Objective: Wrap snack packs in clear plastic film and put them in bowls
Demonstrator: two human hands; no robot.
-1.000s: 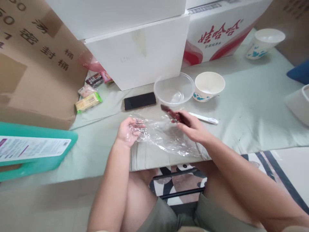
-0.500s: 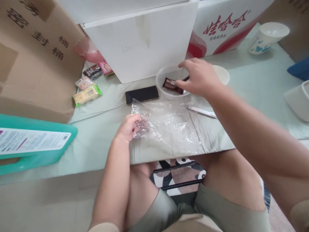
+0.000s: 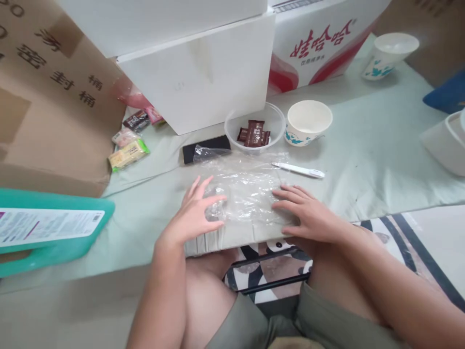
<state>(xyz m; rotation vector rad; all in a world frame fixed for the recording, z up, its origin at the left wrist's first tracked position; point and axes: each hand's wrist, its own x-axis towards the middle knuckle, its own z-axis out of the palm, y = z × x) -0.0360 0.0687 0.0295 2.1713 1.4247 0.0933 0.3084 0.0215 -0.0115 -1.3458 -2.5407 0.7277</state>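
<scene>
A clear plastic bag [image 3: 250, 191] lies crinkled on the table in front of me. My left hand [image 3: 198, 208] is at the bag's left end, fingers spread, holding nothing. At the right end rests my right hand [image 3: 303, 211], its fingers apart and empty, the tips by the bag's edge. Behind the bag stands a round clear plastic bowl [image 3: 278, 116] with several brown wrapped snack bars [image 3: 255, 133] in it. A white utility knife [image 3: 300, 169] lies just beyond my right hand. The bag's far left corner overlaps a black phone [image 3: 214, 143].
A paper cup [image 3: 308, 121] stands right of the bowl, another paper cup [image 3: 388, 55] farther back. White boxes [image 3: 203, 72] wall the back. Wrapped snacks [image 3: 129, 154] lie by a cardboard box [image 3: 54, 131] at left, with a teal jug [image 3: 54, 223] in front. A white container [image 3: 445, 145] sits far right.
My right hand has come back from the bowl to the bag's right end, leaving a brown bar on top of the others. My left hand has opened and let go of the bag.
</scene>
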